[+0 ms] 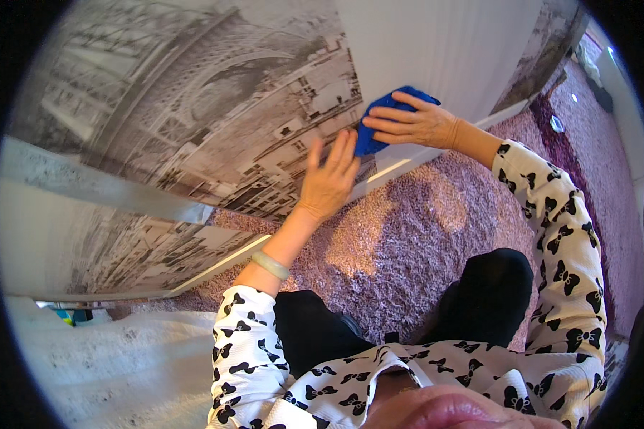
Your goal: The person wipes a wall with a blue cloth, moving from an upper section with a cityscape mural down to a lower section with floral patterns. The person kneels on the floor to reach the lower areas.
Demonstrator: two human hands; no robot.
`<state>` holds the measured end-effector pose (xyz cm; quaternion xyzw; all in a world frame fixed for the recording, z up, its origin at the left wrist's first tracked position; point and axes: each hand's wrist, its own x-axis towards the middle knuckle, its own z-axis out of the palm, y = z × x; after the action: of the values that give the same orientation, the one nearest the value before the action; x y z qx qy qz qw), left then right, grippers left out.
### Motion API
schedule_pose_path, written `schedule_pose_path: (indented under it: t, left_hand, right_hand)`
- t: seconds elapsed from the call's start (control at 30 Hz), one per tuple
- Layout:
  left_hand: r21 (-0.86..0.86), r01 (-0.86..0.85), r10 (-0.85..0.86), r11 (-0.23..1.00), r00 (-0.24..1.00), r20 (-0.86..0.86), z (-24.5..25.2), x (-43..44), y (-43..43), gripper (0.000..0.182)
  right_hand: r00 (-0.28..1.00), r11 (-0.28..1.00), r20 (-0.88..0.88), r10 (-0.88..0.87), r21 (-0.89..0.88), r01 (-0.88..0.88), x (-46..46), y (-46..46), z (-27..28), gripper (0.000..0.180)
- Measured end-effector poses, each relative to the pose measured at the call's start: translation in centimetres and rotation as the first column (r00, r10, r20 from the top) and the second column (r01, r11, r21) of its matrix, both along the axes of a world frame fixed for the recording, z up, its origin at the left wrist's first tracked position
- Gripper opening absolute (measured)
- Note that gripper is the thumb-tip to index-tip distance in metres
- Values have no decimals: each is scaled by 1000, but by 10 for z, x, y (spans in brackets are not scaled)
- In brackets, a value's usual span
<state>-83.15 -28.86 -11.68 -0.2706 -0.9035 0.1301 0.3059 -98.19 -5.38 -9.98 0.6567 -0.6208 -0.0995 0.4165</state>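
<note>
My right hand [413, 123] lies over a folded blue cloth [374, 146], with its fingers spread across it. The cloth rests against an upright panel, at the seam between a plain white strip [434, 43] and a sepia city photo print [236, 107]. Part of the cloth is hidden under the hand. Beside it, my left hand [330, 174] is raised at the print, fingers apart and slightly blurred, holding nothing. Its fingertips come close to the cloth's left edge; whether they touch it I cannot tell. A pale bangle [270, 265] circles my left wrist.
Shaggy purple carpet [408, 257] covers the floor along the panel's bottom edge. A second printed panel [155, 263] stands at left, above a pale translucent sheet [134, 364]. My black-clad knees [488, 295] are below. A small shiny object [556, 124] lies on the carpet at right.
</note>
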Motion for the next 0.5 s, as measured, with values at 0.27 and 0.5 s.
schedule_pose_path:
  t: [0.27, 0.5]
  left_hand:
    - [506, -342, -10, 792, 821, 571, -37, -39, 68, 36]
    - [693, -69, -238, 718, 911, 337, -34, -68, 101, 34]
  right_hand:
    - [999, 974, 18, 39, -225, -34, 1, -16, 35, 72]
    - [948, 845, 132, 289, -500, -188, 23, -50, 91, 29]
